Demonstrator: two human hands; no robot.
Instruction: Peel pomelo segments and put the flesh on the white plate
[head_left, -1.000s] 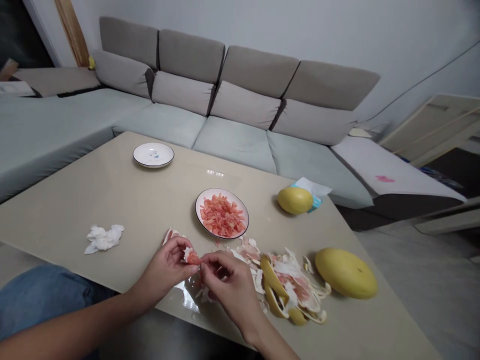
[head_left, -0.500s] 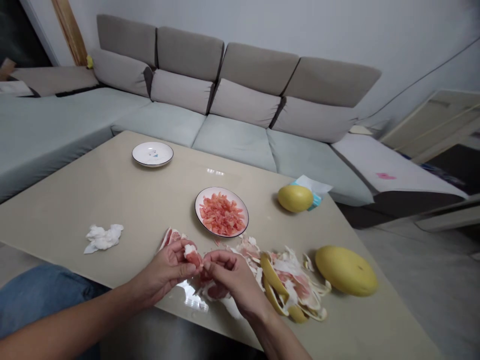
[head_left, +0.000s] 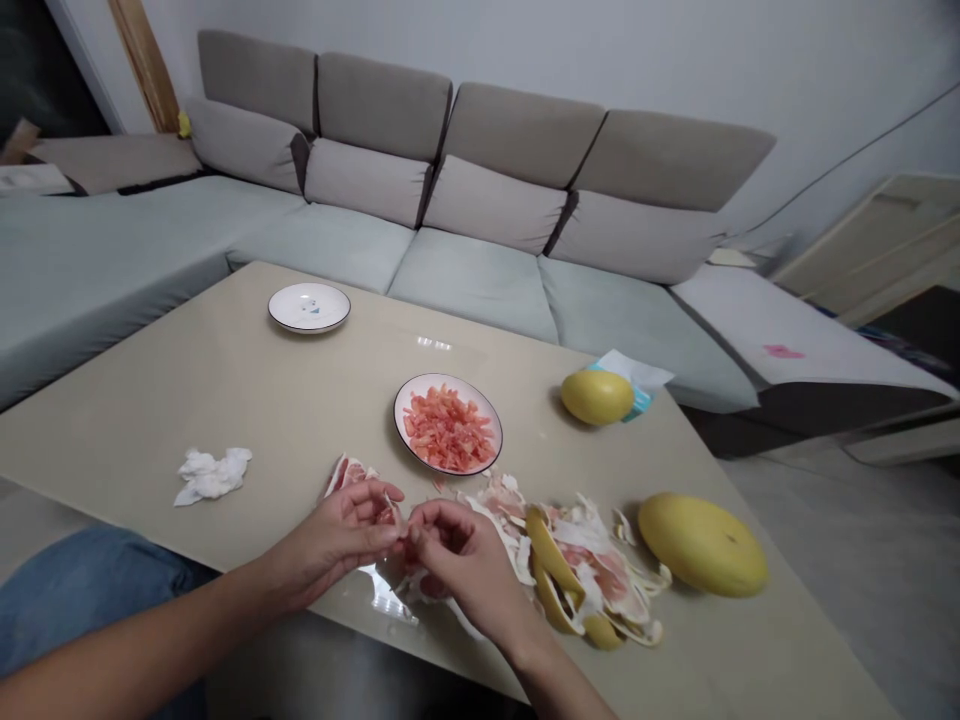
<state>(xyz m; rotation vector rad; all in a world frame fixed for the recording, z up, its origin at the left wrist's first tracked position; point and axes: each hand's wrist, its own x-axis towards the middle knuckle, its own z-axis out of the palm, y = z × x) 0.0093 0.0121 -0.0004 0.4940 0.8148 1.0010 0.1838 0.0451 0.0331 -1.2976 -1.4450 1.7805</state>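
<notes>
While a pink fruit piece is sitting pinched over the table's near edge, the left hand and right hand are both gripping it — peel scraps and a plate of fruit are lying just beyond.

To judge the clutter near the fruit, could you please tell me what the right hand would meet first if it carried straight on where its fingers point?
Probably the left hand: the right hand points at it, fingertips nearly touching around the pomelo piece.
</notes>
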